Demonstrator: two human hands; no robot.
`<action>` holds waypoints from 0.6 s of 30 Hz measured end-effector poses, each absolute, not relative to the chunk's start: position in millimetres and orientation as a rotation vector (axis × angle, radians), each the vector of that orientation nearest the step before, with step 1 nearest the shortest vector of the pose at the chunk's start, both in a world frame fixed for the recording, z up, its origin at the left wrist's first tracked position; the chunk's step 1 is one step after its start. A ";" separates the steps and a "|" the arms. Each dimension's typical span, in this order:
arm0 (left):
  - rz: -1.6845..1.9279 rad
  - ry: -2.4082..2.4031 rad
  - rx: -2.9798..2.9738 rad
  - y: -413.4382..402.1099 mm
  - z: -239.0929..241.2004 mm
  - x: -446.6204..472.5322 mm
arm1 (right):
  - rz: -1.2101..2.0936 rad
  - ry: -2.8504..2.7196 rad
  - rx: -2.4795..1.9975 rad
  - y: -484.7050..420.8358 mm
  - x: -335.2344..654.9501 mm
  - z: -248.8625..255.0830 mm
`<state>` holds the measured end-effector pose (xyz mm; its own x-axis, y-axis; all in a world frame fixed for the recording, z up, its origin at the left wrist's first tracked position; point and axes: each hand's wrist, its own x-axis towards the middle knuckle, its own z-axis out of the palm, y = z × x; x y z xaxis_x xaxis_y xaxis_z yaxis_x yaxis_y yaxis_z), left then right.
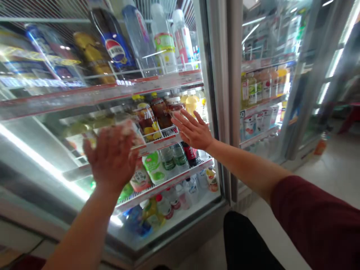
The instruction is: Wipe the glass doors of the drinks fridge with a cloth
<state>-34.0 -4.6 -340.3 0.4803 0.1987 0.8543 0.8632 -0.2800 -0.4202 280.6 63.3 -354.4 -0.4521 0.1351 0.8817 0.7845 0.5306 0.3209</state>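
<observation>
Both arms reach toward the glass door of a lit drinks fridge (157, 240). My left hand (111, 155) is raised with its fingers apart and smeared by motion. Bottles with pale contents (78, 131) stand behind it. Farther right, my right hand (194, 131) has its fingers spread and holds nothing. It lies in line with several tea bottles (147, 116) on the middle shelf. Whether either palm touches the glass I cannot tell. Green-labelled water bottles (168, 157) and a light green drink bottle (153, 167) stand on the shelf below.
Large soda bottles, one a dark Pepsi bottle (112, 45), fill the top shelf. More bottles, including a red-capped bottle (163, 206), stand at the bottom. A metal door frame (233, 93) parts this fridge from another to the right. An orange bottle (320, 146) stands on the floor (332, 172).
</observation>
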 end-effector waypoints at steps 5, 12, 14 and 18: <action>-1.074 -1.068 -1.643 -5.2 -346.4 -30.0 | -0.908 -1.921 -0.774 62.3 280.5 -353.8; -0.582 -0.711 -1.964 -4.5 -379.3 -35.5 | -0.917 -1.922 -0.779 63.9 280.1 -354.6; -0.802 -0.905 -1.787 -6.2 -342.2 -46.2 | -0.929 -1.905 -0.759 65.0 280.3 -355.5; -1.095 -1.138 -1.565 -9.3 -329.6 -45.9 | -0.943 -1.881 -0.734 66.3 280.4 -356.8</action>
